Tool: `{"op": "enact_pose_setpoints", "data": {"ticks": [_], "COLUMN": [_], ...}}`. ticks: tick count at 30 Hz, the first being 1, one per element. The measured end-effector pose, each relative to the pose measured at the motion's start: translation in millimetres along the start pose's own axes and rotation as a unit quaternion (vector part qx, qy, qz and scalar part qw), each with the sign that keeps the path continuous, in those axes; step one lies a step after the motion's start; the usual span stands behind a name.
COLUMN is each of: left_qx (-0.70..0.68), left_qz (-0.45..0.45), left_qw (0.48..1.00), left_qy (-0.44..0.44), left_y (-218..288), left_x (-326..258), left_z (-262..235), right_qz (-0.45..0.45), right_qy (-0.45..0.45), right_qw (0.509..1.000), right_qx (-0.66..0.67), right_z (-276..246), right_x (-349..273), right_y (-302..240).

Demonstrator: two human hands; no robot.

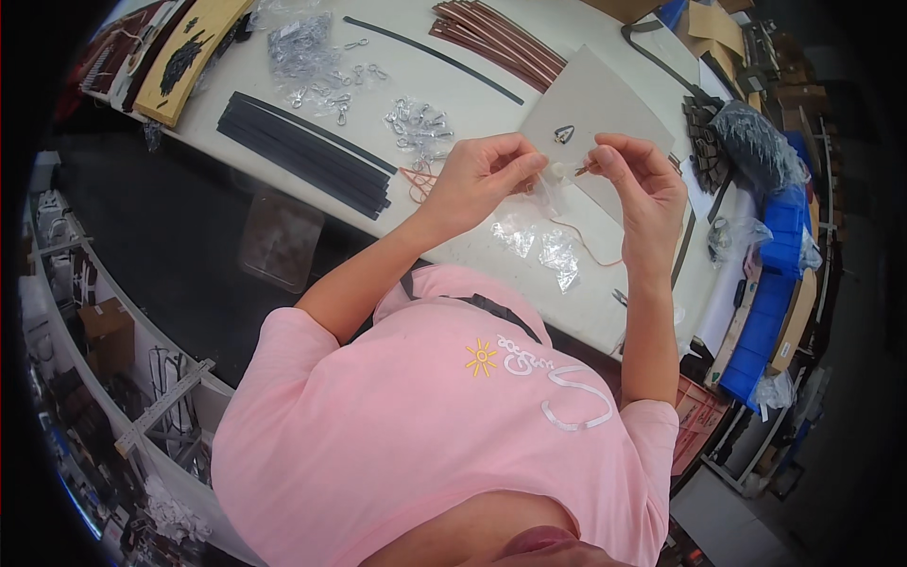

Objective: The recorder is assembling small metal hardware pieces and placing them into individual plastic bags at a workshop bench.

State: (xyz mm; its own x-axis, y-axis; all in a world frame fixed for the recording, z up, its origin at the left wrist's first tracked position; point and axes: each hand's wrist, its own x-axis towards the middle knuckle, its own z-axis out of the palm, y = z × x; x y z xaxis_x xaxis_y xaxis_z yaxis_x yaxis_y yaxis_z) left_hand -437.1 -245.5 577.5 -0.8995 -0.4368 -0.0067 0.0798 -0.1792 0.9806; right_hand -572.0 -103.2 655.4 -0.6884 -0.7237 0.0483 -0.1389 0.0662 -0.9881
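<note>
Just right of the frame's centre, the left hand (pixel 487 181) pinches a clear bag (pixel 549 196), likely light, soft, slippery, best gripped by its edge; the right hand (pixel 644 189) pinches a brown piece (pixel 580 171), probably stiff. Beyond lies a clip (pixel 564 134).

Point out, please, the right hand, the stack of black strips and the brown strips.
Right hand (pixel 652 197): head view, middle of hand.
Stack of black strips (pixel 302 154): head view, its middle.
Brown strips (pixel 498 42): head view, bundle's middle.
</note>
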Motion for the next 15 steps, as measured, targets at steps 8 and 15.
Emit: {"op": "enact_pose_setpoints", "data": {"ticks": [8,15], "left_qx": [0.010,0.008], "left_qz": [0.009,0.004], "left_qw": [1.000,1.000], "left_qy": [-0.001,-0.008], "left_y": [-0.4,-6.3], "left_x": [-1.9,-1.1], "left_z": [3.2,5.8], "right_qz": [-0.025,-0.012], "right_qy": [0.022,0.017], "right_qw": [0.999,1.000], "right_qx": [-0.009,-0.003], "right_z": [4.0,-2.4], "right_x": [-1.9,-4.3], "right_y": [11.5,16.8]}}
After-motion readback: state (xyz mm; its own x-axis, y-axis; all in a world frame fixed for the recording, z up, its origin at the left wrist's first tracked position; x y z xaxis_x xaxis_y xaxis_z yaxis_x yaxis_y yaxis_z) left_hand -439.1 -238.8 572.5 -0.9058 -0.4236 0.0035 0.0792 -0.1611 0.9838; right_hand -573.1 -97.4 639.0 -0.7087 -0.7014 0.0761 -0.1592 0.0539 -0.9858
